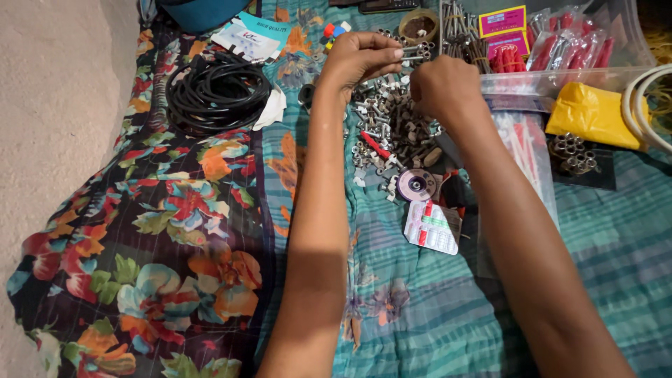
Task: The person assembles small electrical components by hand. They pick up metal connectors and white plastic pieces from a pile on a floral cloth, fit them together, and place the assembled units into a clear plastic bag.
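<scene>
**Fasteners gathered from a large loose heap, a small bunch in hand**

A teal striped cloth (434,315) is spread over the ground, with a dark flowered cloth (168,231) laid at its left. On the flowered cloth, at the far left, a coil of black cable (217,87) is seen. At the far right a clear plastic tub (560,77) is set, holding red wall plugs and long screws, and a yellow bag (588,112) lies just beside it.

In the middle a heap of loose bolts and nuts (392,129) is spread on the teal cloth. Near its close edge a small grinding disc (416,185) and a blister strip of tablets (432,227) are laid.

Above the far edge of the heap a small bunch of bolts (414,51) is pinched between the thumb and fingertips of the left hand (357,59). The right hand (442,87) is curled into a loose fist just beside that bunch; whether anything is gripped in it cannot be told, since the fingers are hidden by the back of the hand.

Only a few pieces are held; by far the greater part of the heap is judged to be left unsorted.
</scene>
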